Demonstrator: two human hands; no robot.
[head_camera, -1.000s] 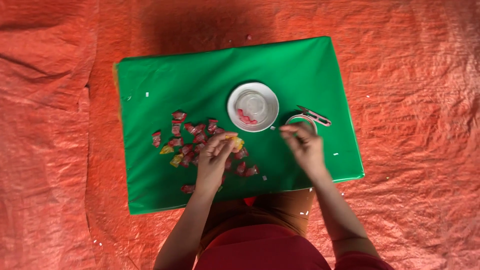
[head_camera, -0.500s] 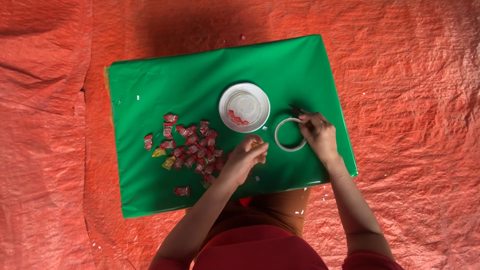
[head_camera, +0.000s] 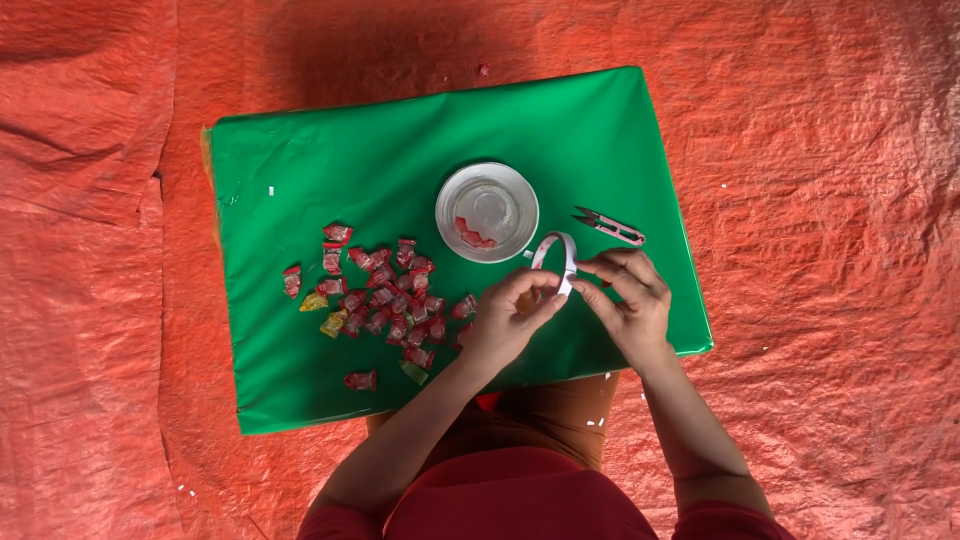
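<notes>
The right hand (head_camera: 630, 305) and left hand (head_camera: 505, 320) meet over the near edge of the green table (head_camera: 400, 150), both pinching the tape roll (head_camera: 560, 262) between fingertips: the right grips its near side from the right, the left from the left. The roll stands tilted on edge, just right of the glass bowl (head_camera: 487, 211) and almost touching its rim. The bowl holds a few red sweets. Snips (head_camera: 611, 227) lie right of the bowl, just beyond the right hand, apart from the roll. A heap of wrapped sweets (head_camera: 385, 295), mostly red with some yellow, lies left of the bowl and nearer the person, beside the left hand. Orange tarp (head_camera: 820, 150) surrounds the table
</notes>
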